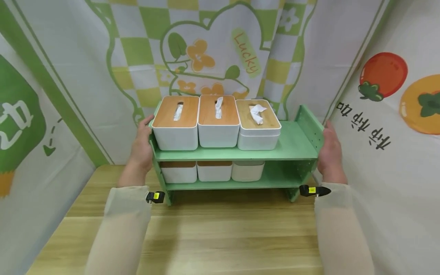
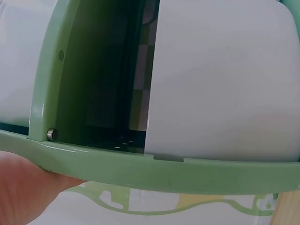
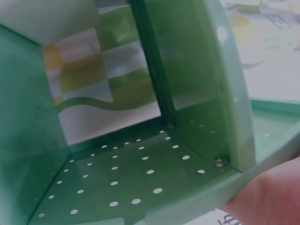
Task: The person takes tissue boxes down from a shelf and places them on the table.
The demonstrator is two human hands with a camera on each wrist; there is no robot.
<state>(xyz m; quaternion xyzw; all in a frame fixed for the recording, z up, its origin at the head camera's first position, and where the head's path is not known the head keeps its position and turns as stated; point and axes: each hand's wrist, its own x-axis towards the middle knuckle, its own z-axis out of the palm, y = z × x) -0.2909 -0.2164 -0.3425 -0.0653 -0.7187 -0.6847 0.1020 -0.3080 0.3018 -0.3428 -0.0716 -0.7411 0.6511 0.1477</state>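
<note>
A green two-tier shelf (image 1: 297, 142) stands on the wooden table between my two hands. My left hand (image 1: 141, 147) rests against the outer face of its left side panel, and my right hand (image 1: 330, 152) against the right one. Three white tissue boxes line the top tier: a left one (image 1: 175, 138), a middle one (image 1: 218, 136) and a right one (image 1: 258, 141) with a paler lid. Below them are two white boxes (image 1: 178, 173) and a cream box (image 1: 247, 172). In the right wrist view, the perforated side panel (image 3: 150, 172) shows; most of that hand is hidden.
The wooden table (image 1: 220, 236) extends in front of the shelf. Behind it hangs a green-and-yellow checked cloth (image 1: 135, 51). A printed white wall panel (image 1: 388, 183) stands close on the right, another panel (image 1: 62, 168) on the left.
</note>
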